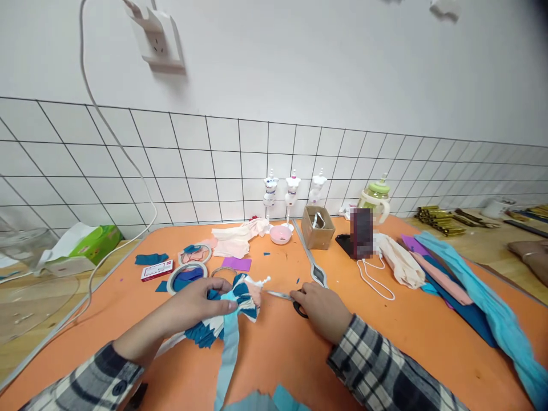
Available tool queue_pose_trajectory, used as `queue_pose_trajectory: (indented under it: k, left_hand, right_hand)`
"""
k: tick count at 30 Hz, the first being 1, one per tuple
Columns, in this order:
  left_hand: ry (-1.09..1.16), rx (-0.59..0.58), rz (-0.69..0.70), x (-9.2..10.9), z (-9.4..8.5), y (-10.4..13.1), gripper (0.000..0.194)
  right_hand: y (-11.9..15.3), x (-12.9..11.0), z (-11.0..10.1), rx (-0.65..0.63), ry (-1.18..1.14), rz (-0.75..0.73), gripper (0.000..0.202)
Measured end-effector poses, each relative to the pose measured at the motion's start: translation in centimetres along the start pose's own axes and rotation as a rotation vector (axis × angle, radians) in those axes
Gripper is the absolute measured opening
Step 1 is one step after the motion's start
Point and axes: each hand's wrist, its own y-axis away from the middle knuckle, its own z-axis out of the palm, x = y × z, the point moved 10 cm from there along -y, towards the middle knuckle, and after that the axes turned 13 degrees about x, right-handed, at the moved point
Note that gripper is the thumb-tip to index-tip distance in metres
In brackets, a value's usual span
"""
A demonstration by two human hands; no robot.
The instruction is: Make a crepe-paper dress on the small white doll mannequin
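My left hand (194, 305) pinches a small doll-like form wrapped in crepe paper (250, 302), with dark blue, white and peach folds and a white knob at its tip. Under my left thumb a light blue paper strip (229, 348) crosses the form and hangs down toward the table's front. My right hand (325, 311) is closed on a pair of scissors (279, 294) with black handles. Their blades point left at the paper form, a short distance from it, and look nearly closed. More blue paper (269, 401) shows at the bottom edge.
Tape rolls (187, 277), a red-and-white box (157, 270) and purple paper (237, 263) lie left. Miniature dress forms (292, 191), a pink bowl (281, 234) and a cardboard box (317, 228) stand behind. A blurred-out upright object (362, 233), a green-lidded bottle (377, 197) and crepe paper (479, 297) are right.
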Motion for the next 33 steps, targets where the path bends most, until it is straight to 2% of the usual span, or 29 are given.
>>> queue_pose_trajectory:
  k: [3, 6, 9, 11, 15, 17, 20, 33]
  left_hand:
    - [-0.058, -0.041, -0.002, -0.8, 1.2, 0.1, 0.033]
    - [-0.102, -0.056, -0.012, -1.4, 2.2, 0.1, 0.036]
    - [-0.143, -0.098, -0.038, -2.2, 3.4, 0.1, 0.039]
    - [-0.179, -0.124, -0.052, -2.9, 4.1, 0.0, 0.039]
    - [-0.176, -0.166, -0.064, -3.7, 5.1, -0.5, 0.036]
    - [-0.165, -0.184, -0.072, -3.9, 5.4, -0.6, 0.035]
    - [-0.182, -0.194, -0.069, -4.0, 5.4, -0.6, 0.035]
    - [-0.187, -0.198, -0.06, -3.5, 5.5, -0.6, 0.035]
  right_hand:
    - [0.4, 2.0, 0.3, -0.033, 0.018, 0.078, 0.021]
    - [0.3, 4.4, 0.3, 0.008, -0.025, 0.148, 0.024]
    - [0.2, 5.5, -0.2, 0.112, -0.276, 0.154, 0.025]
    - [0.4, 5.0, -0.6, 0.142, -0.474, 0.115, 0.029]
    - [1.7, 1.5, -0.8, 0.032, -0.607, -0.005, 0.042]
    - [2.4, -0.2, -1.2, 0.007, -0.584, -0.053, 0.041]
    - [2.6, -1.4, -1.4, 0.009, -0.521, -0.108, 0.037]
    - [2.4, -2.6, 0.4, -0.056, -0.296, -0.22, 0.039]
